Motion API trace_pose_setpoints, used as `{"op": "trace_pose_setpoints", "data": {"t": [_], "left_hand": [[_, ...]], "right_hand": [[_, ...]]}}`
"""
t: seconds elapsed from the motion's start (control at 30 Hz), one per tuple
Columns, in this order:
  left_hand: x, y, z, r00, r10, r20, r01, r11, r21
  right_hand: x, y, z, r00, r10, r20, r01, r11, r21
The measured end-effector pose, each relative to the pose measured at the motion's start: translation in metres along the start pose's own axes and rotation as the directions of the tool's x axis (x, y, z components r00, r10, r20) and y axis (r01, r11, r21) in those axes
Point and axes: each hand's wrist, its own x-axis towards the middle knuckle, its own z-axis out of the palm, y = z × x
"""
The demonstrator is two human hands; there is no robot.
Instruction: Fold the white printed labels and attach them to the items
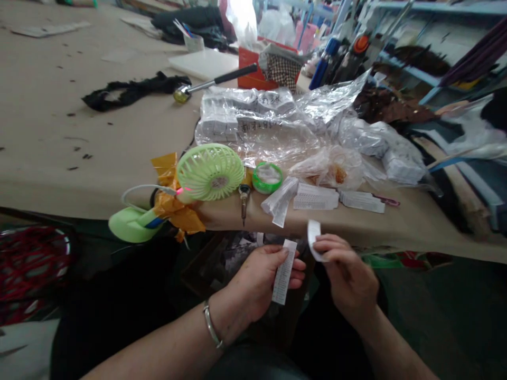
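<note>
My left hand (259, 282) is closed around a narrow white printed label strip (284, 272), held upright below the table edge. My right hand (348, 277) pinches a small curved white label (313, 235) between thumb and fingers, just right of the strip. Both hands hover over my lap, in front of the brown table (59, 158). A silver bangle (212, 326) circles my left wrist.
On the table edge stand a green mini fan (209, 171) taped with yellow tape, a soldering-type tool (243, 200), a green tape roll (267, 178), loose label stacks (317, 196) and clear plastic bags of labels (253, 119). Black fabric (130, 89) and a roller tool (216, 82) lie farther back.
</note>
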Motion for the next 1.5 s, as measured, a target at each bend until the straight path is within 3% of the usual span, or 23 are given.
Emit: {"op": "trace_pose_setpoints", "data": {"t": [0.1, 0.23, 0.5, 0.83, 0.93, 1.0, 1.07, 1.13, 1.2, 1.27, 1.5], "left_hand": [[0.001, -0.002, -0.003, 0.996, 0.084, -0.004, -0.084, 0.991, -0.108], [0.001, -0.002, -0.008, 0.987, 0.118, -0.108, -0.136, 0.974, -0.179], [-0.001, -0.002, -0.012, 0.987, 0.122, -0.108, -0.139, 0.976, -0.168], [-0.005, -0.001, -0.013, 0.995, 0.093, -0.022, -0.095, 0.989, -0.115], [-0.006, 0.0, -0.015, 0.997, 0.07, -0.016, -0.072, 0.993, -0.097], [-0.008, 0.003, -0.016, 1.0, 0.025, 0.007, -0.025, 0.998, -0.057], [-0.012, 0.005, -0.018, 0.999, -0.007, 0.035, 0.008, 1.0, -0.011], [-0.017, 0.005, -0.018, 0.998, -0.009, 0.06, 0.007, 1.0, 0.021], [-0.021, 0.004, -0.019, 0.997, -0.001, 0.083, -0.003, 0.999, 0.045], [-0.024, 0.002, -0.021, 0.995, -0.001, 0.102, -0.007, 0.998, 0.07], [-0.031, 0.001, -0.034, 0.99, -0.028, 0.135, 0.011, 0.992, 0.129]], "right_hand": [[-0.007, -0.021, 0.03, 0.962, -0.177, 0.208, 0.176, 0.984, 0.021], [-0.011, -0.026, 0.049, 0.937, -0.229, 0.263, 0.252, 0.966, -0.055], [-0.009, -0.028, 0.048, 0.928, -0.213, 0.304, 0.229, 0.973, -0.017], [-0.012, -0.029, 0.045, 0.908, -0.209, 0.363, 0.209, 0.977, 0.042], [-0.017, -0.025, 0.04, 0.946, -0.114, 0.302, 0.088, 0.991, 0.097], [-0.018, -0.02, 0.038, 0.98, 0.105, 0.171, -0.128, 0.983, 0.131], [-0.014, -0.016, 0.038, 0.927, 0.353, 0.126, -0.373, 0.902, 0.219], [-0.007, -0.012, 0.041, 0.832, 0.503, 0.236, -0.555, 0.76, 0.338], [0.001, -0.012, 0.046, 0.748, 0.547, 0.376, -0.664, 0.619, 0.42], [0.006, -0.015, 0.051, 0.702, 0.565, 0.433, -0.711, 0.534, 0.457], [0.008, -0.024, 0.061, 0.659, 0.545, 0.518, -0.751, 0.453, 0.48]]}}
